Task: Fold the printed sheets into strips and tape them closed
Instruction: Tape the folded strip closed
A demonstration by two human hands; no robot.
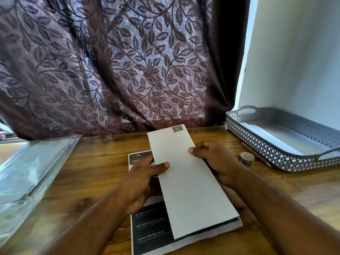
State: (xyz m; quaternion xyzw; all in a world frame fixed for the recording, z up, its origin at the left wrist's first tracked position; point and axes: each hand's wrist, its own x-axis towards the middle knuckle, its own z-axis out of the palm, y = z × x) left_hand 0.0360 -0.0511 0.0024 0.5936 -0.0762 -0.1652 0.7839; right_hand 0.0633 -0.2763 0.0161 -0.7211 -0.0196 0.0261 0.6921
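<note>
A folded white strip [191,183] runs lengthwise over the middle of the wooden table [92,173], lifted a little, with a small piece of patterned tape near its far end. My left hand [141,181] grips its left edge, thumb on top. My right hand [219,161] grips the right edge, thumb on top. Under the strip lies a stack of printed sheets [150,225] with dark panels and white text. A small roll of patterned tape [246,158] stands on the table to the right of my right hand.
A grey perforated tray [287,153] with handles sits at the right and holds white paper. A pen [255,153] lies between tape roll and tray. Clear plastic sleeves [31,170] lie at the left. A dark leaf-patterned curtain [117,67] hangs behind the table.
</note>
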